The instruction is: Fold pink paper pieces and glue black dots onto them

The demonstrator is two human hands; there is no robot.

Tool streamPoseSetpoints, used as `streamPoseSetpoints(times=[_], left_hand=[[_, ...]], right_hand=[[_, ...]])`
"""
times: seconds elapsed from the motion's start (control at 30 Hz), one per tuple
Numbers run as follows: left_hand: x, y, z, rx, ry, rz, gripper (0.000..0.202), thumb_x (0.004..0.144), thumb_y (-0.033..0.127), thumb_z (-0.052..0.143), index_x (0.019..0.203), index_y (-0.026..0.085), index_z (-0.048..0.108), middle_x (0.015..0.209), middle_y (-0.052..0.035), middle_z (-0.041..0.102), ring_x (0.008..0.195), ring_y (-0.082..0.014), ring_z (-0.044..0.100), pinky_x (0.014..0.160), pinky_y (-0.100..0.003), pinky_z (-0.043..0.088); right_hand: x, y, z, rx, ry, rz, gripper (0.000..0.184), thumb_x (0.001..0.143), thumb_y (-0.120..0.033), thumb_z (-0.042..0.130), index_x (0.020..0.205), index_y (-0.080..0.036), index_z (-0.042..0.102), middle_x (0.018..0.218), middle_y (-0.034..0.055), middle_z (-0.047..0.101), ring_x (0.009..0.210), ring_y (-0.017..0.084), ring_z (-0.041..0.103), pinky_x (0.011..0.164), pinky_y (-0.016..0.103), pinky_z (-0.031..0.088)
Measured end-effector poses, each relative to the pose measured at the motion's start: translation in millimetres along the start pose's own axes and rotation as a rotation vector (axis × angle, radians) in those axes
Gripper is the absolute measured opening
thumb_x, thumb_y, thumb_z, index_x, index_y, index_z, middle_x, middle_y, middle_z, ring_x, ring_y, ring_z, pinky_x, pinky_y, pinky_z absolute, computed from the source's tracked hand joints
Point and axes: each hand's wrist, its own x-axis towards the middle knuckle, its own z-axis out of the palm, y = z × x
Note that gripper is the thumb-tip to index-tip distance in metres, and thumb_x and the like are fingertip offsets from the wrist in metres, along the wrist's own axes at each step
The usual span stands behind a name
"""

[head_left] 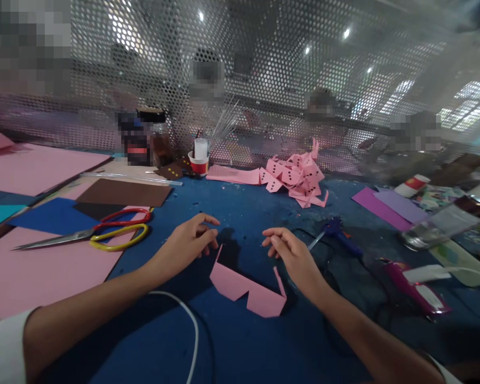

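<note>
A pair of pink paper glasses stands on the blue tabletop between my forearms, its two folded temples pointing away from me. My left hand hovers just beyond its left temple, fingers loosely bent and apart, holding nothing. Past the right temple is my right hand, also empty, with its fingers curled a little and separated. Neither hand appears to touch the paper. At the back, a heap of pink paper pieces with black marks lies beside a pink strip.
Scissors with red and yellow handles lie on coloured sheets at left. To the right are a blue glue gun, a magenta device and a clear container. A white cable crosses the front. Perforated metal stands behind.
</note>
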Motion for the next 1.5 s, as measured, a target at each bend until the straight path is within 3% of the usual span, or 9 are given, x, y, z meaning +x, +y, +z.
streamPoseSetpoints(times=[0.13, 0.23, 0.3, 0.43, 0.57, 0.83, 1.07, 1.23, 1.5], left_hand=[[-3, 4, -2.5, 0.065, 0.074, 0.07, 0.03, 0.093, 0.042, 0.051, 0.113, 0.022, 0.059, 0.092, -0.0025, 0.072, 0.075, -0.0187, 0.066, 0.062, -0.029, 0.05], [-11, 14, -2.4, 0.181, 0.19, 0.208, 0.024, 0.095, 0.04, 0.052, 0.109, 0.024, 0.064, 0.103, -0.0016, 0.07, 0.092, -0.0193, 0.065, 0.078, -0.031, 0.05], [-19, 20, 0.6, 0.249, 0.194, 0.328, 0.018, 0.096, 0.034, 0.052, 0.106, 0.025, 0.065, 0.106, -0.0007, 0.069, 0.094, -0.0181, 0.064, 0.084, -0.031, 0.048], [-37, 26, 15.4, 0.407, -0.007, 0.657, 0.016, 0.095, 0.022, 0.056, 0.108, 0.024, 0.063, 0.108, -0.0017, 0.07, 0.104, -0.0186, 0.061, 0.092, -0.034, 0.044], [-51, 21, 33.5, 0.548, -0.127, 0.791, 0.027, 0.097, 0.013, 0.048, 0.12, 0.022, 0.058, 0.118, -0.0042, 0.069, 0.109, -0.0206, 0.059, 0.098, -0.039, 0.039], [-49, 9, 40.3, 0.571, -0.057, 0.817, 0.024, 0.097, 0.01, 0.047, 0.115, 0.02, 0.06, 0.103, -0.0028, 0.071, 0.096, -0.0204, 0.061, 0.093, -0.041, 0.037], [-44, 10, 29.3, 0.555, 0.0, 0.73, 0.02, 0.097, 0.013, 0.051, 0.111, 0.024, 0.06, 0.1, 0.0008, 0.072, 0.091, -0.0182, 0.061, 0.092, -0.038, 0.035], [-41, 13, 21.7, 0.537, 0.053, 0.683, 0.017, 0.096, 0.014, 0.049, 0.101, 0.024, 0.061, 0.092, 0.0002, 0.072, 0.086, -0.0182, 0.061, 0.092, -0.038, 0.037], [-36, 18, 17.7, 0.602, 0.098, 0.678, 0.014, 0.093, 0.014, 0.05, 0.094, 0.023, 0.061, 0.089, 0.0002, 0.071, 0.087, -0.0196, 0.063, 0.097, -0.041, 0.038]], right_hand=[[0, 1, 0, -0.024, 0.027, 0.004, 0.024, 0.101, -0.037, 0.047, 0.111, -0.023, 0.063, 0.097, 0.0027, 0.069, 0.079, 0.014, 0.062, 0.074, 0.029, 0.05], [-2, -2, 0, -0.05, 0.043, -0.009, 0.023, 0.101, -0.037, 0.048, 0.111, -0.023, 0.063, 0.097, 0.0025, 0.07, 0.081, 0.015, 0.064, 0.076, 0.029, 0.05], [-4, -5, 0, -0.078, 0.048, -0.023, 0.022, 0.101, -0.037, 0.049, 0.112, -0.024, 0.063, 0.098, 0.0025, 0.07, 0.084, 0.015, 0.064, 0.077, 0.029, 0.05], [-6, -10, -2, -0.159, 0.061, -0.112, 0.02, 0.102, -0.033, 0.049, 0.11, -0.024, 0.064, 0.1, 0.0033, 0.069, 0.091, 0.017, 0.065, 0.079, 0.029, 0.049], [-9, -13, -2, -0.24, 0.075, -0.229, 0.016, 0.101, -0.027, 0.05, 0.108, -0.023, 0.065, 0.102, 0.0033, 0.066, 0.093, 0.017, 0.063, 0.081, 0.029, 0.048], [-11, -14, -1, -0.26, 0.033, -0.254, 0.017, 0.102, -0.025, 0.049, 0.109, -0.023, 0.064, 0.099, 0.0031, 0.063, 0.09, 0.015, 0.063, 0.08, 0.028, 0.049], [-7, -14, -6, -0.302, -0.004, -0.221, 0.017, 0.102, -0.025, 0.048, 0.106, -0.023, 0.065, 0.099, 0.0032, 0.064, 0.088, 0.015, 0.062, 0.079, 0.028, 0.048], [-3, -9, -10, -0.317, -0.018, -0.218, 0.026, 0.103, -0.019, 0.042, 0.107, -0.025, 0.067, 0.105, 0.004, 0.065, 0.099, 0.017, 0.062, 0.089, 0.033, 0.048], [-1, -11, -9, -0.036, -0.156, -0.059, 0.026, 0.101, -0.021, 0.044, 0.114, -0.024, 0.067, 0.111, 0.0039, 0.068, 0.091, 0.014, 0.066, 0.085, 0.03, 0.053]])
